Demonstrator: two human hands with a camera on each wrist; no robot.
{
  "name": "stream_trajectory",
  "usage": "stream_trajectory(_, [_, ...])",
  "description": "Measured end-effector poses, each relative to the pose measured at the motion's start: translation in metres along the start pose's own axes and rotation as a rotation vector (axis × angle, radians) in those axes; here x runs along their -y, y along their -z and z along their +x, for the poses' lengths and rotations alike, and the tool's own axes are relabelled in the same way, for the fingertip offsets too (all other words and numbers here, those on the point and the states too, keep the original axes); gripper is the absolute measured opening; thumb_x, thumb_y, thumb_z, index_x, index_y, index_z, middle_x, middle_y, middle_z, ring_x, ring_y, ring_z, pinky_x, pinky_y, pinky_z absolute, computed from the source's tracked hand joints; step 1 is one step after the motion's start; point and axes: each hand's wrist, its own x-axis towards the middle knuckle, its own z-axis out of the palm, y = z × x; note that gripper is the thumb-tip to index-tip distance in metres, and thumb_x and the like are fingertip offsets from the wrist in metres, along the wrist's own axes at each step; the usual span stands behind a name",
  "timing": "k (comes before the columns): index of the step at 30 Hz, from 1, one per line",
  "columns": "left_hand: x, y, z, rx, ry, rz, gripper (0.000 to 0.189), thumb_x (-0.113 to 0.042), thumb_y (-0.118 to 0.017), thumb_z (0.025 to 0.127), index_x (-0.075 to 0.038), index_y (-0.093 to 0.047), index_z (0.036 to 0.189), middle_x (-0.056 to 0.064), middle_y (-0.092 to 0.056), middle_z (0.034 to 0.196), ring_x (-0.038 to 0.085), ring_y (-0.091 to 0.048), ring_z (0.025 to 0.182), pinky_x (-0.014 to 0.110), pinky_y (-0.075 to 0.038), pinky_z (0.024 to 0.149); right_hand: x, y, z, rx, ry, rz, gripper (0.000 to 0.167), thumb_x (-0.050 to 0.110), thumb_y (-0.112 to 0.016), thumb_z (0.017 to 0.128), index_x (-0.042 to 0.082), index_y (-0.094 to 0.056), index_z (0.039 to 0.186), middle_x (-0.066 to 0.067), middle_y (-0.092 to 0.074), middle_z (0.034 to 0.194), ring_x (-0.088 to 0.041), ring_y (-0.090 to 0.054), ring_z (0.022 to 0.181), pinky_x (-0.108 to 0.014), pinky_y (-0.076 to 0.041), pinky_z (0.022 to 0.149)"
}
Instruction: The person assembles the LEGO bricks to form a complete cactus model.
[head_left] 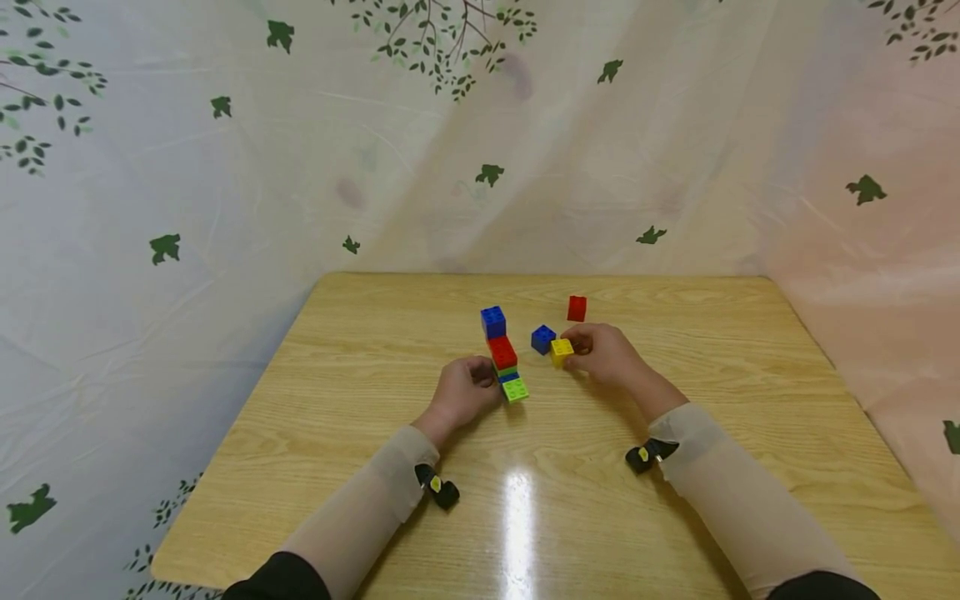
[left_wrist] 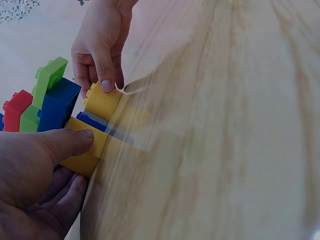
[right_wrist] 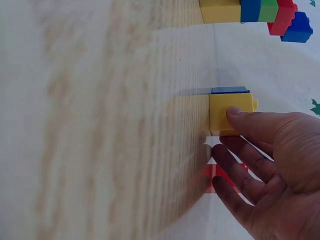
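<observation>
A stack of toy building bricks (head_left: 503, 353) stands left of the table's middle, stepped, with a blue brick on top, then red, green and blue. Its bottom yellow brick (left_wrist: 82, 157) is gripped by my left hand (head_left: 463, 392), thumb across one face. A light green brick (head_left: 515, 389) juts from the stack's near side. My right hand (head_left: 604, 357) pinches a separate yellow brick (right_wrist: 225, 112) on the table between thumb and index finger, the other fingers loosely bent. Right behind that brick is a loose blue brick (head_left: 543, 338); I cannot tell whether they touch.
A red brick (head_left: 577, 308) lies farther back, beyond my right hand. The wooden table (head_left: 360, 333) ends at a patterned cloth backdrop (head_left: 420, 183), which also hangs along both sides. Glare shows on the near tabletop.
</observation>
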Motion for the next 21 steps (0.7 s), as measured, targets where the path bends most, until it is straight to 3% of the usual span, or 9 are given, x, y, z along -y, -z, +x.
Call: stream_trajectory(21, [0.001,0.001,0.000,0.004,0.014,0.018,0.033,-0.008,-0.083,0.088,-0.002,-0.074,0.119,0.008,-0.074,0.114,0.021,-0.071,0.109,0.029,-0.059,0.092,0.010,-0.002,-0.014,-0.009,-0.016,0.043,0.037,0.012,-0.079,0.095,0.008,-0.069,0.130,-0.010,-0.071,0.123,-0.030,-0.068,0.108,-0.048,-0.057,0.097])
